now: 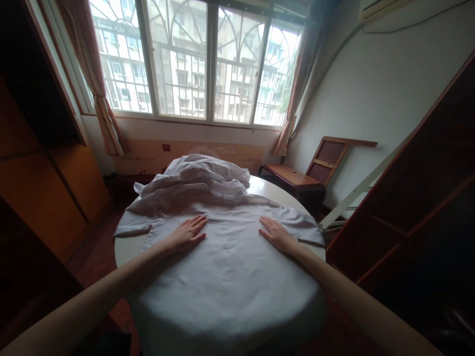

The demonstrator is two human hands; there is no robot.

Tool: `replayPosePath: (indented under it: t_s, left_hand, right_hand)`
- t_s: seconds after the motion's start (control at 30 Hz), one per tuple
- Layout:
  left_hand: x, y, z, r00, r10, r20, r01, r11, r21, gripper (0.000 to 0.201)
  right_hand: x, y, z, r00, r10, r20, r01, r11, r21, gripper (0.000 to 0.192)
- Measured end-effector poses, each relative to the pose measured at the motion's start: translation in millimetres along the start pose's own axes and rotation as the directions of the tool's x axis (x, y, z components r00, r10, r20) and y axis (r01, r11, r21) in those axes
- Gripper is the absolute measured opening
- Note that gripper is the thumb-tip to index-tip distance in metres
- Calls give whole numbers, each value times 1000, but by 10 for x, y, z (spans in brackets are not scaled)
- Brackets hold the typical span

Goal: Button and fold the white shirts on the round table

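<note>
A pale grey-white shirt (226, 262) lies spread over a round white table (289, 190), its sleeves reaching out to both sides and its near end hanging over the front edge. My left hand (188, 232) rests flat on the left part of the cloth, fingers stretched out. On the right part, my right hand (273, 232) also lies flat with its fingers extended. Wrinkles run through the fabric between the two hands. Beyond them, a crumpled pile of similar pale cloth (200, 170) sits at the far side of the table.
A small wooden table (293, 174) stands behind on the right, with a wooden panel (326, 158) leaning by the wall. Orange cabinets (77, 183) are at the left. A large dark wooden piece (408, 217) slants close on the right. Barred windows (208, 64) fill the back wall.
</note>
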State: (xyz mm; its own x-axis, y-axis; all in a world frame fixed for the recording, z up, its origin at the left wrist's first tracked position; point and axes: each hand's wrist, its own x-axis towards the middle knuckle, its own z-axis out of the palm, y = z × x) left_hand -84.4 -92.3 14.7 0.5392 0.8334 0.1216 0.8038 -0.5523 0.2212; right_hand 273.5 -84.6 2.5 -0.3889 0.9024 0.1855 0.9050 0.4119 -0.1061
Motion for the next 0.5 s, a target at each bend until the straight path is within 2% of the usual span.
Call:
replayPosePath:
  t_s: [0.1,0.2,0.27,0.37,0.43,0.5]
  left_hand:
    - [170,83,75,997,-75,-20,76,997,16,61]
    - [353,304,217,995,-91,-25,92,996,15,62]
    - [458,466,307,1000,16,-12,-16,1000,-7,59]
    - [563,586,366,987,163,11,-162,986,-37,55]
    - [592,534,342,986,167,6,-167,986,-31,56]
    - [589,386,282,994,104,-9,-104,995,-3,57]
  right_hand:
    - [216,-50,67,990,137,-11,-138,988,-72,52]
    - [439,-284,129,980,198,-8,-198,978,-60,53]
    - [550,-467,169,993,120,7,-120,993,-10,53]
    - [599,-666,212,995,-93,32,91,993,76,51]
    - [552,-705,214,979,-203,34,197,973,123,53]
    - [468,-664,187,961,-274,36,266,952,152,55]
